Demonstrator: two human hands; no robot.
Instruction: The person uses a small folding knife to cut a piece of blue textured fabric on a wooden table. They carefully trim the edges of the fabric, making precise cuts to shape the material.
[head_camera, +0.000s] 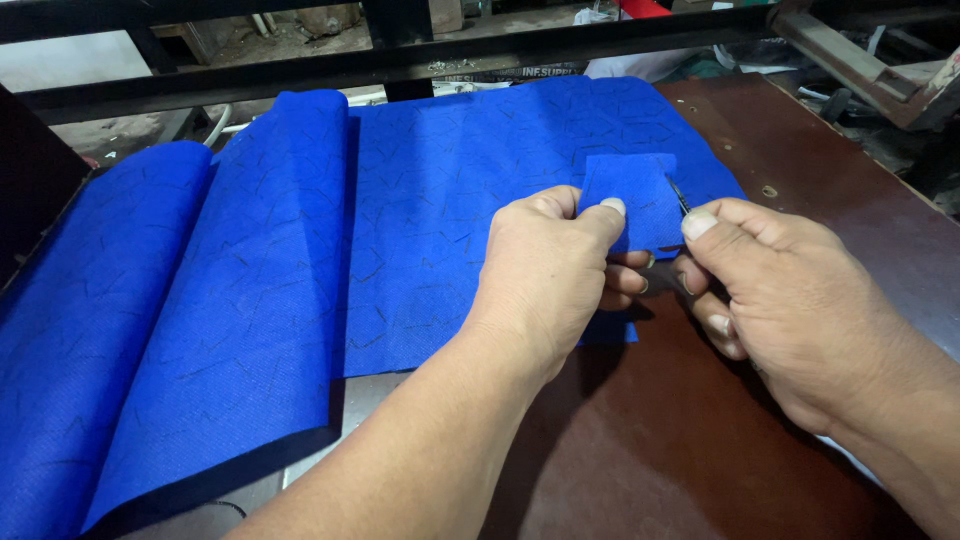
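Where the two hands meet, a dark brown counter (700, 440) carries everything in view; its bare surface runs beneath and to the right of both hands. Spread over the counter to the left of the hands and beyond them lies a large blue fabric sheet (420, 230), textured with fine dark line marks, its left part rising in two rolled folds. Past the far edge of the sheet, well beyond the hands, a dark metal frame bar (400, 62) crosses the view.

Left hand (550, 275): thumb on top, fingers curled under, grip closed on the near left edge of a small blue fabric piece (635, 195). The piece stands up from the grip, directly beyond the thumb, over the near right corner of the sheet.

Right hand (780, 290): just right of the left hand, fingertips nearly touching it. Thumb and forefinger pinched narrow on a thin dark tool (679, 196), which lies along the right edge of the small piece. Kind of tool cannot be told.
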